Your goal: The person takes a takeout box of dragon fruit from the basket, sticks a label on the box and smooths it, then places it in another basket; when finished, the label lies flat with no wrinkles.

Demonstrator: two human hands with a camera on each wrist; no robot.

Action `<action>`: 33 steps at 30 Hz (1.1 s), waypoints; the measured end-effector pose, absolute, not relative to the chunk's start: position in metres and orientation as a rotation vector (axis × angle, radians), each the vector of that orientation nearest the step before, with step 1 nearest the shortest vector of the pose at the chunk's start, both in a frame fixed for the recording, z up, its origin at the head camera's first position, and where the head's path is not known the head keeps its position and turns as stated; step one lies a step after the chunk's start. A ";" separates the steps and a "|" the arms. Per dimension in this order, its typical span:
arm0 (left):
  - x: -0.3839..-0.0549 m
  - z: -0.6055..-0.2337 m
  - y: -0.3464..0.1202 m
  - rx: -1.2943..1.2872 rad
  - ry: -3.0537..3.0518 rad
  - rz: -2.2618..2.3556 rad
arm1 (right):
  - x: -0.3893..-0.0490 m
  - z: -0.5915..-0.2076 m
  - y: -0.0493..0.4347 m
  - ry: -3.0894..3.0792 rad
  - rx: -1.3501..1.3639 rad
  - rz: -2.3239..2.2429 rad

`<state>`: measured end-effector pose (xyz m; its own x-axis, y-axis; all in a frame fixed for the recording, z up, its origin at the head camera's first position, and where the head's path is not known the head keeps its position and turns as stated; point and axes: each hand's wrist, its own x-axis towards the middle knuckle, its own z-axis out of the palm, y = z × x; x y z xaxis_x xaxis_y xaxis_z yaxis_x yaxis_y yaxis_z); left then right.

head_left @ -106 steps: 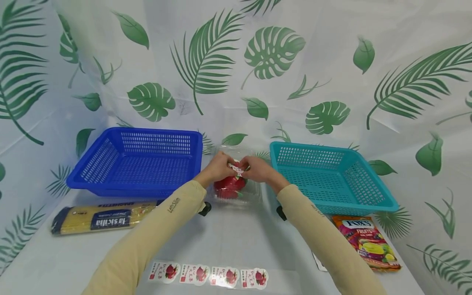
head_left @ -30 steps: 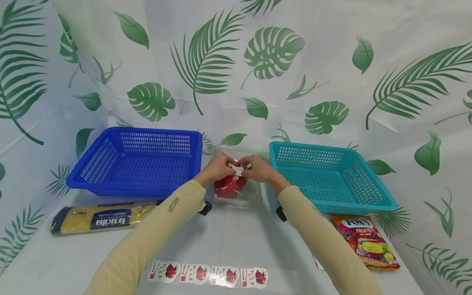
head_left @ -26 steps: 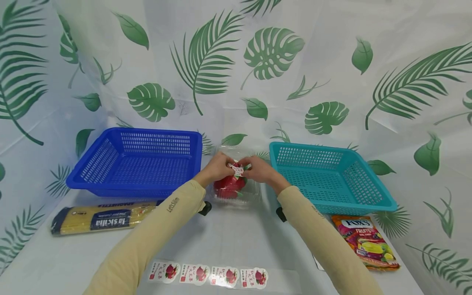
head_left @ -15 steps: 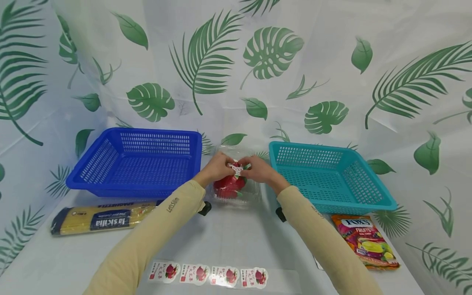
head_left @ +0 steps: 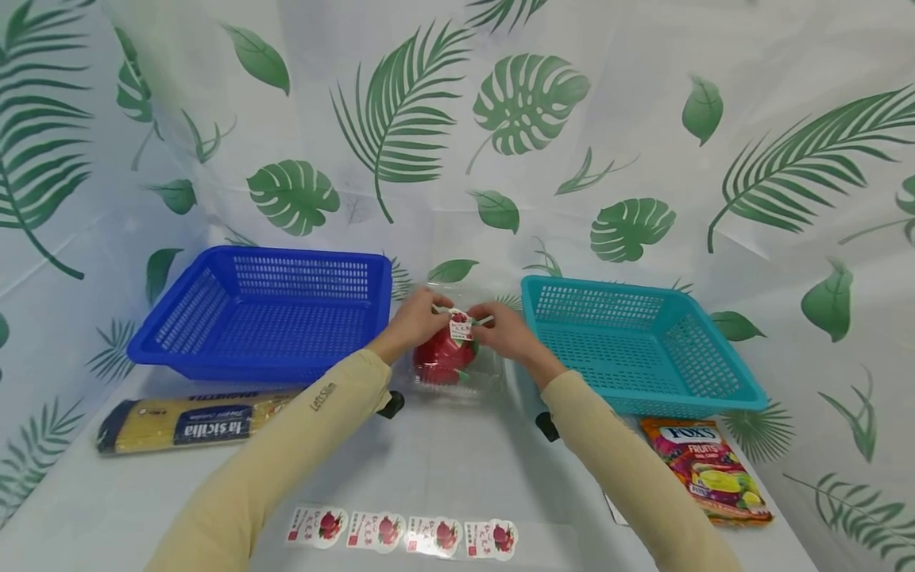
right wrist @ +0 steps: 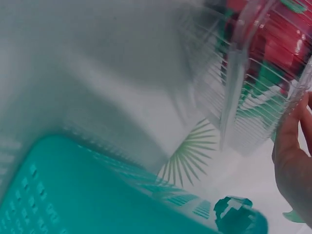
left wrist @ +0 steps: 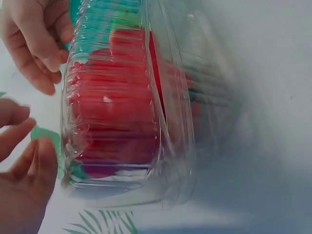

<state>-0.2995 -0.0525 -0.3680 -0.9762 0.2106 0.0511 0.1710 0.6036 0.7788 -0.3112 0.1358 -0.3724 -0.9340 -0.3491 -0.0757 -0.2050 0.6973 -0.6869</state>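
A clear plastic clamshell box [head_left: 492,373] stands shut at the far middle of the table, with red, green-tipped dragon fruit [head_left: 439,361] inside. On its lid lies a white and red sticker [head_left: 461,327]. My left hand [head_left: 417,319] is at the sticker's left side and my right hand [head_left: 503,330] at its right. In the left wrist view, the fingers of the left hand [left wrist: 29,180] are loosely bent and off the box [left wrist: 170,190]; the right hand [left wrist: 36,39] is relaxed too. The right wrist view shows the right hand [right wrist: 295,161] beside the lid.
A blue basket [head_left: 179,367] stands on the left, a teal basket [head_left: 715,401] on the right. A spaghetti pack [head_left: 186,425] and a candy bag [head_left: 711,473] lie before them. A strip of several stickers [head_left: 403,534] lies near the front. A leaf-patterned sheet [head_left: 543,175] hangs behind.
Both hands pressed at the sticker on the lid earlier; now they have drawn slightly apart, left and right, and more of the sticker shows. The box has stayed in place.
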 end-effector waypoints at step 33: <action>-0.250 -0.417 -0.049 -0.047 2.866 1.637 | -0.268 -0.413 0.150 2.651 -0.068 -1.372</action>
